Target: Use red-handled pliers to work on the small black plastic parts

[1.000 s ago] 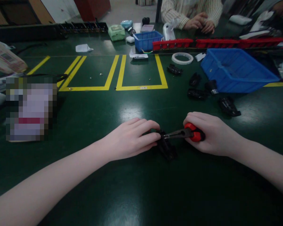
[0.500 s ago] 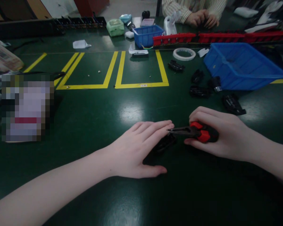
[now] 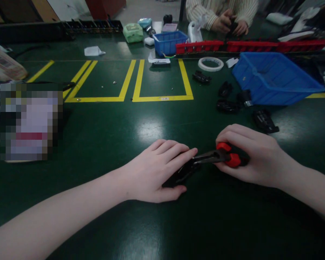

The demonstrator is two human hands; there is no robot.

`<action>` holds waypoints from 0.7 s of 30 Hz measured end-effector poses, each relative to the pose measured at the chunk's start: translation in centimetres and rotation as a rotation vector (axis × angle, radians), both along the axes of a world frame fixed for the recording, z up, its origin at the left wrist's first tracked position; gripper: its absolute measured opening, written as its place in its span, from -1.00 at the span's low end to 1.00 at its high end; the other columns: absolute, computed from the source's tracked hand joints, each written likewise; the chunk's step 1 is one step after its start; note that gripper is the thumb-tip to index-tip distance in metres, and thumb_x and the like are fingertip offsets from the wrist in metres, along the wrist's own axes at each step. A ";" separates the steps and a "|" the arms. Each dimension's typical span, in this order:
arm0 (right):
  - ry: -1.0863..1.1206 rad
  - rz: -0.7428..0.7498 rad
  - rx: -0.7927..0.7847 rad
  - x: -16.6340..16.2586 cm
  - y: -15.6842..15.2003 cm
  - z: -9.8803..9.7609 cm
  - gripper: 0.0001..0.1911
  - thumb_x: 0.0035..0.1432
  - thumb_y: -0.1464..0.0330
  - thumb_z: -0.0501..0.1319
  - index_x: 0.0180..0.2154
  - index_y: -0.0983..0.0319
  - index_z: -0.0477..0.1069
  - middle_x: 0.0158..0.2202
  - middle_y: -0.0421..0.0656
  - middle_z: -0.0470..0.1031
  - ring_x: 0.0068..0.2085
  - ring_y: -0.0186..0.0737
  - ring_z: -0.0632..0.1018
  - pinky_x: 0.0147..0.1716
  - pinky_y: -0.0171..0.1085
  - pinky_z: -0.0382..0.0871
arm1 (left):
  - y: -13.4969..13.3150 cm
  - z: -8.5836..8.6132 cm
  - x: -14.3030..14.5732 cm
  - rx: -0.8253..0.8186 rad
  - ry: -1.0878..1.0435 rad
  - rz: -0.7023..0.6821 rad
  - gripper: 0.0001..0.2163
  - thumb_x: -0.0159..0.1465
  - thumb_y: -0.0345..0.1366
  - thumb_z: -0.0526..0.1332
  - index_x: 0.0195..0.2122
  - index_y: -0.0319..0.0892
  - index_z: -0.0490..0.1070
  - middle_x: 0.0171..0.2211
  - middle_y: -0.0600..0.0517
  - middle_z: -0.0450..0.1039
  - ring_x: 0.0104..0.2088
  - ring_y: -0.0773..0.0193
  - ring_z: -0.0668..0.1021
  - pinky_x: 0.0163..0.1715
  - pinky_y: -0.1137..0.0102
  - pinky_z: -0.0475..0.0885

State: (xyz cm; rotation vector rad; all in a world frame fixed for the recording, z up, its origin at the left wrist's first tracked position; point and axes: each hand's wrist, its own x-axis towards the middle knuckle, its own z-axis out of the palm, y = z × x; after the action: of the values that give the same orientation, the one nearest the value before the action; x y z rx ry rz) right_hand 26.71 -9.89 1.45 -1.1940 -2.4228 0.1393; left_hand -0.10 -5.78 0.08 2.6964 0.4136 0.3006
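Observation:
My right hand (image 3: 256,159) is closed around a pair of long-nose pliers (image 3: 215,156) with red and black handles. Their jaws point left and reach a black plastic part (image 3: 185,172) on the green table. Over that part lies my left hand (image 3: 158,169), its fingers curved across the top and its thumb along the near side, gripping it. Much of the part is hidden under the palm, and the plier tips meet it close to my left index fingertip. I cannot tell what the tips pinch, if anything.
Several similar black parts (image 3: 227,105) lie beyond my right hand, beside a tilted blue bin (image 3: 276,79). A tape roll (image 3: 210,64), a smaller blue basket (image 3: 169,42) and red racks (image 3: 251,47) stand farther back. A co-worker's hands (image 3: 230,25) are across the table.
The plier tips have moved slightly down, and the pliers now angle toward the black part. My left fingers have curled more over it, showing more of the part.

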 end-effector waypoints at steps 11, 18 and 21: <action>-0.208 0.050 0.173 1.0 0.8 -0.6 -0.70 0.24 0.14 0.21 -0.10 0.16 0.30 -0.18 -0.03 0.48 -0.21 -0.03 0.54 -0.30 -0.10 0.44 | 1.3 0.0 -1.5 0.061 0.021 0.017 -0.26 0.25 0.03 0.28 0.33 -0.28 0.12 0.14 -0.21 0.34 0.07 -0.04 0.42 0.06 0.11 0.36; -0.233 -0.075 0.134 2.3 2.2 -1.1 -0.62 0.27 0.03 0.14 -0.12 0.20 0.32 -0.19 0.00 0.48 -0.22 -0.02 0.54 -0.32 -0.09 0.45 | 0.0 -0.3 0.0 0.014 -0.019 0.140 -0.23 0.27 0.11 0.25 0.31 -0.33 0.09 0.20 -0.24 0.32 0.15 -0.06 0.40 0.10 0.07 0.36; -0.258 -0.095 0.147 2.2 2.3 -1.4 -0.60 0.27 0.01 0.13 -0.14 0.22 0.34 -0.20 0.02 0.49 -0.25 -0.01 0.55 -0.36 -0.09 0.45 | 0.1 -0.2 0.1 -0.009 -0.005 0.157 -0.29 0.26 0.04 0.30 0.27 -0.33 0.17 0.15 -0.22 0.36 0.11 -0.04 0.43 0.08 0.09 0.39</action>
State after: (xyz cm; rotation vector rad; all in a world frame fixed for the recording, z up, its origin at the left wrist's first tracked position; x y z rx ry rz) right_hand 28.86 -7.58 0.05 -1.3252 -2.5339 -0.2319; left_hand 0.03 -5.68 -0.10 2.6589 0.6255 0.3490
